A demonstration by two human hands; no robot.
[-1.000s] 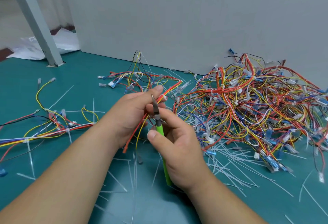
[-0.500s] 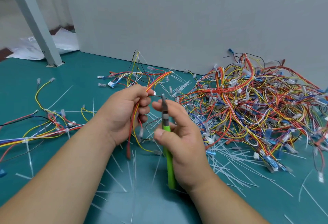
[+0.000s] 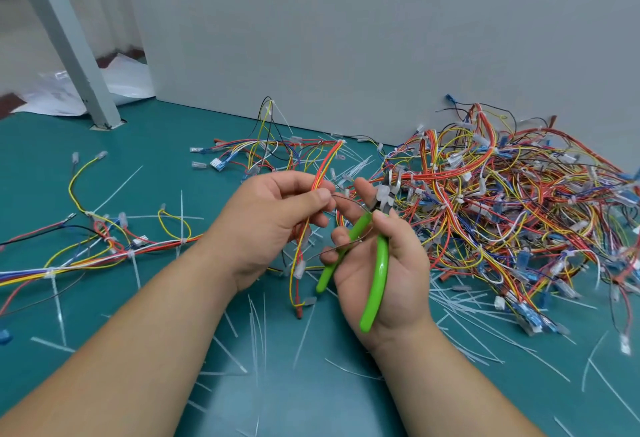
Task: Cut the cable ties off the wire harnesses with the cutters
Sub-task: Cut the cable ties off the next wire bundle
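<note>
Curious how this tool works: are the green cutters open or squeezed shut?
Open. The cutters lie in the right hand with their green handles splayed apart, a gap between. The blades are too blurred to judge.

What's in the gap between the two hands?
In the head view, red and yellow wires hang from the left hand into the gap, and a thin dark wire crosses to the right hand, which holds the green cutters.

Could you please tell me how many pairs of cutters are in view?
1: the green-handled cutters, gripped in the right hand beside the harness in the left hand; others could hide under the wire pile.
</note>
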